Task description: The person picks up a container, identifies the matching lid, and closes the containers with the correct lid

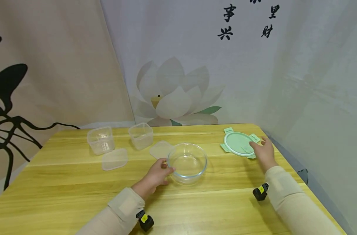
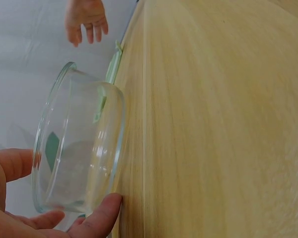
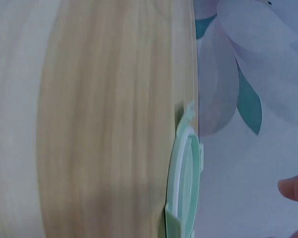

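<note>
A round clear glass bowl stands near the middle of the wooden table. My left hand holds it at the left side, the thumb at the rim and the fingers lower on the wall, as the left wrist view shows. To the right lies a round green lid with flip-out side tabs. Over that lid's right edge hovers my right hand, its fingers loosely extended. The right wrist view shows a gap between the fingertips and the lid.
Two clear plastic tubs stand at the back left. Before them lie two flat translucent lids, one just behind the bowl's left side. Cloth curtains hang behind the table.
</note>
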A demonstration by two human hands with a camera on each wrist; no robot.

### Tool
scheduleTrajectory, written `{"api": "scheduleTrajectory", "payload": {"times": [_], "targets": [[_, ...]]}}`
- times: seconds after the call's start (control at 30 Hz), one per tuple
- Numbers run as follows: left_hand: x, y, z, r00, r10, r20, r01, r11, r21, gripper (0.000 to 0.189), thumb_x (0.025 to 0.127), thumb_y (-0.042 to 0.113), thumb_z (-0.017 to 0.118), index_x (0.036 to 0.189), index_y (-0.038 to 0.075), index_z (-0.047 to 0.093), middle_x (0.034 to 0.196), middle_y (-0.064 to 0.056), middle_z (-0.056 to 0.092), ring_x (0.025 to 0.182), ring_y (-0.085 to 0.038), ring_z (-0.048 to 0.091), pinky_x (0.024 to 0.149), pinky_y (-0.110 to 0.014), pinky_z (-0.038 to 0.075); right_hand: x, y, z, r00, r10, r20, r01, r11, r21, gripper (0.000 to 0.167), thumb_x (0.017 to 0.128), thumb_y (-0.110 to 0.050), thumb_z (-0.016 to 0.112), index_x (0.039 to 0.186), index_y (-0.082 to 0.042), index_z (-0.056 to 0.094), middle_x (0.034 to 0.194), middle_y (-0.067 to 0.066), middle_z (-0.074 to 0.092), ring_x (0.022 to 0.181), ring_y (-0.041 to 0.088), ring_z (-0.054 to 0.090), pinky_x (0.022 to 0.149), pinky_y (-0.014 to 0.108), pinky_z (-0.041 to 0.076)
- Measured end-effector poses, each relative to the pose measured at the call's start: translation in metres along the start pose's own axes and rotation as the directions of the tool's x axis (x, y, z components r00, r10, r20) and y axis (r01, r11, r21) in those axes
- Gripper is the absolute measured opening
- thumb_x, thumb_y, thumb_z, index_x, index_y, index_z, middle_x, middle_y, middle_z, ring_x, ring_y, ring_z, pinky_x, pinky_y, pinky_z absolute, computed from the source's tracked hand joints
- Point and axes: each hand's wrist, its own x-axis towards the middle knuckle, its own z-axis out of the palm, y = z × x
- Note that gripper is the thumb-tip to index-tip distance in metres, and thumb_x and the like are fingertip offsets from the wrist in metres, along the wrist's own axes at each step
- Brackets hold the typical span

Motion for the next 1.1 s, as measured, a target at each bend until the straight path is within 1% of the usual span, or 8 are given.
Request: {"api": "scheduleTrajectory", "payload": {"times": [0.2,0.33,0.47,0.53,0.63,0.8,0.93,1.1], "targets": [[0.001,0.001,0.0,1.0,0.007,0.0,-0.007,1.0,-0.015,0.055,0.095,0.013,0.059,0.141,-0.006,0.034,0.127,-0.026,0.041,0.111,-0.039,0.052,0.075,-0.045,0.055,0.012,0.008,-0.011,0.999,0.01,0.032,-0.011,0.999,0.037,0.08,0.098,-0.029,0.049,0.153,-0.001,-0.002,0.156,0.03,0.005,0.141,0.048,0.016,0.11,0.057,0.027],[0.002,0.0,-0.001,1.0,0.009,0.001,-0.009,1.0,-0.021,0.054,0.095,0.013,0.059,0.14,-0.006,0.036,0.125,-0.025,0.042,0.109,-0.038,0.052,0.074,-0.045,0.055,0.019,0.014,-0.016,0.999,0.007,0.054,-0.009,1.0,0.022,0.081,0.098,-0.03,0.05,0.154,-0.003,-0.002,0.156,0.029,0.005,0.141,0.048,0.016,0.11,0.058,0.026],[0.002,0.001,-0.002,1.0,0.011,0.003,-0.01,1.0,-0.02,0.053,0.095,0.013,0.059,0.139,-0.005,0.036,0.124,-0.025,0.042,0.11,-0.039,0.051,0.075,-0.047,0.055,0.026,0.018,-0.021,0.998,-0.011,0.063,0.011,1.0,-0.004,0.082,0.098,-0.031,0.051,0.153,0.0,-0.001,0.155,0.032,0.008,0.139,0.05,0.018,0.11,0.059,0.026],[0.003,0.002,-0.003,1.0,0.01,-0.001,-0.01,1.0,-0.022,0.054,0.095,0.013,0.059,0.139,-0.006,0.036,0.125,-0.025,0.041,0.111,-0.039,0.052,0.075,-0.047,0.055,0.03,0.02,-0.024,0.996,-0.021,0.083,0.023,1.0,-0.012,0.082,0.098,-0.031,0.052,0.153,0.001,-0.001,0.154,0.033,0.009,0.139,0.05,0.018,0.11,0.059,0.026],[0.003,0.002,-0.003,1.0,0.005,-0.01,-0.005,1.0,-0.022,0.055,0.095,0.014,0.06,0.14,-0.006,0.035,0.126,-0.025,0.04,0.111,-0.038,0.052,0.074,-0.046,0.055,0.035,0.022,-0.028,0.99,-0.028,0.138,0.031,0.999,-0.025,0.085,0.098,-0.032,0.052,0.153,0.001,-0.003,0.154,0.034,0.007,0.14,0.05,0.016,0.11,0.06,0.025],[0.003,0.0,-0.002,1.0,0.003,-0.014,-0.003,1.0,-0.024,0.052,0.095,0.014,0.06,0.138,-0.005,0.038,0.122,-0.022,0.043,0.108,-0.036,0.052,0.071,-0.041,0.054,0.043,0.027,-0.038,0.975,-0.032,0.22,0.04,0.999,-0.029,0.091,0.097,-0.038,0.053,0.152,0.0,-0.008,0.155,0.034,0.001,0.14,0.052,0.013,0.11,0.06,0.024],[0.002,-0.001,-0.001,1.0,0.007,-0.018,-0.008,1.0,-0.028,0.048,0.095,0.013,0.059,0.135,-0.005,0.04,0.117,-0.02,0.046,0.104,-0.034,0.052,0.067,-0.038,0.053,0.05,0.032,-0.044,0.965,-0.041,0.259,0.045,0.999,-0.009,0.092,0.098,-0.04,0.053,0.152,-0.001,-0.011,0.155,0.033,-0.003,0.139,0.053,0.012,0.11,0.06,0.025],[0.0,-0.003,0.001,1.0,0.008,-0.027,-0.009,0.999,-0.031,0.05,0.095,0.013,0.06,0.136,-0.005,0.039,0.116,-0.019,0.044,0.103,-0.032,0.053,0.067,-0.039,0.053,0.056,0.035,-0.048,0.955,-0.023,0.296,0.018,1.0,0.02,0.092,0.098,-0.037,0.054,0.152,-0.004,-0.014,0.157,0.029,-0.007,0.139,0.054,0.01,0.11,0.061,0.025]]}}
